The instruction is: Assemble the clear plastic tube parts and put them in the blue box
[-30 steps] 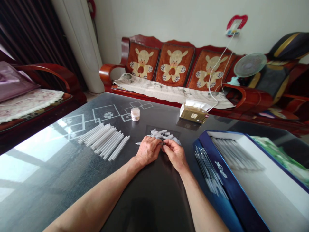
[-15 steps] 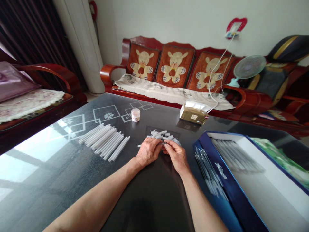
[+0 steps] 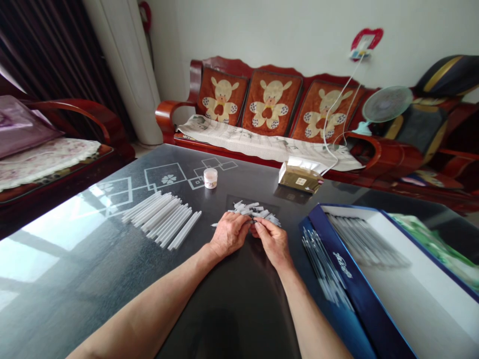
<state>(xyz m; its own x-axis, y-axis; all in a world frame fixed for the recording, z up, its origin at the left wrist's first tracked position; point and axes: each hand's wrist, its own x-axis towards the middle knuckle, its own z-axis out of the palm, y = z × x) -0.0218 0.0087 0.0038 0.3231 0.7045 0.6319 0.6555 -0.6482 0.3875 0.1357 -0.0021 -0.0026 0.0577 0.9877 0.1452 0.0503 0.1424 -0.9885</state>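
My left hand (image 3: 231, 233) is closed round what looks like a slim pen; its pale pointed end (image 3: 214, 225) sticks out past the hand on the left. Fingertips of my right hand (image 3: 272, 240) pinch together against those of the left, on something small and dark that the fingers mostly hide. Just beyond both hands lies a loose heap of short white pen caps (image 3: 254, 207), some with dark parts. To the left, white pen barrels (image 3: 164, 217) lie side by side on the dark table (image 3: 112, 269).
A small lidded jar (image 3: 210, 178) stands behind the barrels. A tissue pack (image 3: 299, 177) lies farther back. At right, a blue box (image 3: 374, 294) holds a row of thin grey rods (image 3: 364, 242); more thin refills (image 3: 324, 264) lie along its left side, beside green plastic (image 3: 437, 244) opposite.
Both hands stay almost in place, with only slight finger movement. The pointed end left of my left hand has turned or shifted a little. Everything else stays put.
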